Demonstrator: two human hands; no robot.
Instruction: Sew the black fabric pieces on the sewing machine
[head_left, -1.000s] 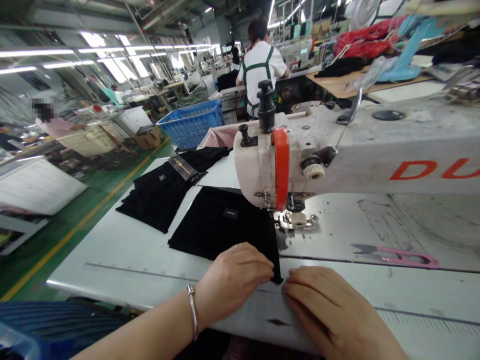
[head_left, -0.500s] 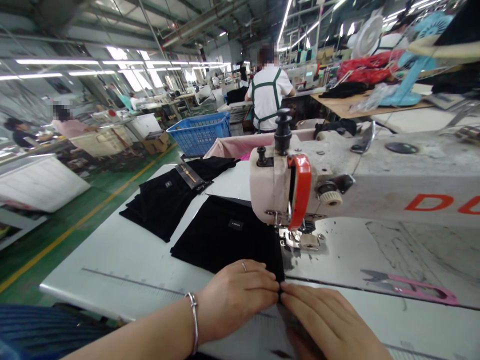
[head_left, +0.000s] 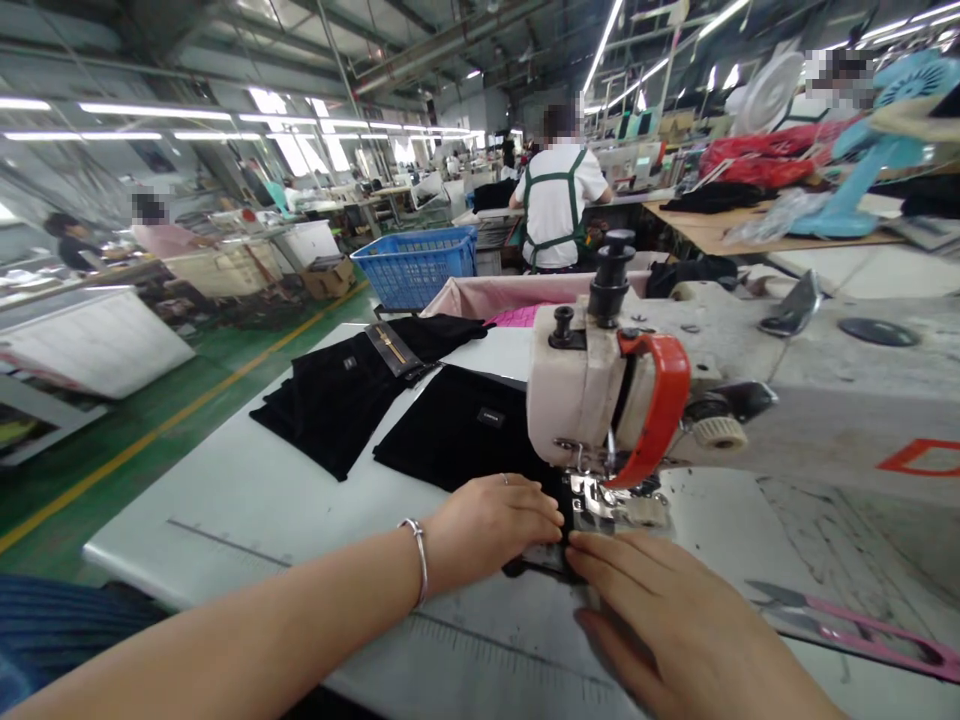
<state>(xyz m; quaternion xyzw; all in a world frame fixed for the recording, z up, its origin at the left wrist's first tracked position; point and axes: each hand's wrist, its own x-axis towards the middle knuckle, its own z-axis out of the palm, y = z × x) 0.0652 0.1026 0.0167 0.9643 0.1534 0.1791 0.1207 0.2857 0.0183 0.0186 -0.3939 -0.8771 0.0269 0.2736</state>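
Black cloth with a small dark label lies on the table and runs under the presser foot of the sewing machine. My left hand rests on its near right corner, fingers curled together over the fabric. My right hand lies just right of the cloth's edge, close in front of the presser foot. Its fingers are stretched out, fingertips at the edge, thumb apart below them. The cloth's near end between the hands is partly covered by my fingers.
More black pieces lie at the left, with a dark strip bearing a gold-coloured mark on top. Pink-handled snips lie at the right. Beyond the table are a pink-lined bin, a blue basket and a co-worker's back.
Both hands and the cloth's near end have moved forward toward the presser foot. The right fingers now lie right beside it. The view has also turned slightly left.
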